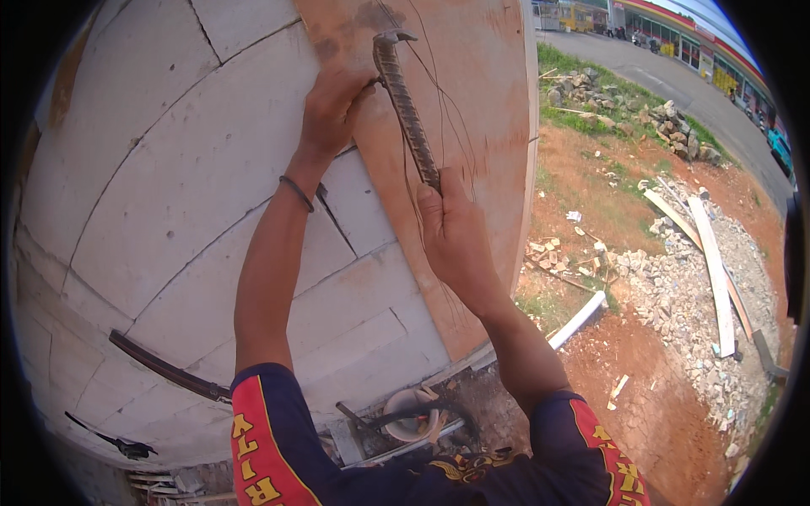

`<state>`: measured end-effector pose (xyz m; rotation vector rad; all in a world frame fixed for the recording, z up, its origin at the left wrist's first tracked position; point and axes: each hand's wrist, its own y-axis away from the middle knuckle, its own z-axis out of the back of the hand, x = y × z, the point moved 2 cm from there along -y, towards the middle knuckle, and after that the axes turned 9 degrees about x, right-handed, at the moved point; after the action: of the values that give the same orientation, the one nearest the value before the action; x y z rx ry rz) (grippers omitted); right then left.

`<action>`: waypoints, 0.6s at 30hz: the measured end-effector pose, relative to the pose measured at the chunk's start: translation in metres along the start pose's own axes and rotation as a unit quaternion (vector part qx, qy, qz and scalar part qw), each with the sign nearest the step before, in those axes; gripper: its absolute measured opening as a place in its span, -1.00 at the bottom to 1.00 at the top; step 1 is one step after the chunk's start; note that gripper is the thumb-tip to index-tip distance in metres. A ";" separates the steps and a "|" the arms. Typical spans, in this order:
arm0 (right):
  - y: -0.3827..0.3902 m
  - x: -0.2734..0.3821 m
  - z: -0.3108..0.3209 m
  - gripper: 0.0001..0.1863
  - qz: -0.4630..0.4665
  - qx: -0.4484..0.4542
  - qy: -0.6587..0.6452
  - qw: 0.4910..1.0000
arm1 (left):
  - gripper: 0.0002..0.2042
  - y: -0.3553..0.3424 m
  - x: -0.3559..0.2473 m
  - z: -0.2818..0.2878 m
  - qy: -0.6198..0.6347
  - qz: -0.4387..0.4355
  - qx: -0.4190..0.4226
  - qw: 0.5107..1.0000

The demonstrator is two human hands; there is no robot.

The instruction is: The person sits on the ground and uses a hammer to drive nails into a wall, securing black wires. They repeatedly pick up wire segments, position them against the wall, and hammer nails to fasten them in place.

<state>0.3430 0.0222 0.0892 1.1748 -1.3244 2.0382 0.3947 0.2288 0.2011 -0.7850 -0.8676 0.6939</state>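
Note:
My right hand [451,232] is wrapped round the lower end of a hammer [407,114] with a ribbed, rebar-like handle. The hammer points upward, its head at the top in front of a reddish-brown wooden board [494,110]. My left hand [333,105] is closed in a pinch at the board's left edge, beside the hammer's upper shaft. A small dark tip shows at its fingers; what it grips is too small to tell. Thin dark wires [440,88] hang down the board behind the hammer.
A pale block wall [186,143] with dark joints spans the left. Below lie a round bucket [413,413] and scraps. To the right are red soil, rubble [666,287], long planks [713,274] and a stone pile [675,131]. A road and a shopfront stand beyond.

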 end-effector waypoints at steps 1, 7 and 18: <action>0.003 0.001 0.005 -0.78 0.036 -0.024 0.001 0.999 | -0.80 0.000 0.000 -0.001 0.002 -0.004 0.007 1.000; 0.013 0.006 0.016 -0.70 0.208 -0.177 -0.141 0.952 | -0.80 -0.001 -0.001 -0.004 -0.033 -0.015 0.005 0.999; 0.007 -0.002 0.027 -0.71 0.158 -0.189 -0.110 0.963 | -0.81 -0.001 -0.005 -0.006 -0.036 -0.007 0.000 0.999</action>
<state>0.3504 -0.0046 0.0886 1.0879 -2.0162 1.7714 0.3981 0.2226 0.1971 -0.7577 -0.9380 0.7132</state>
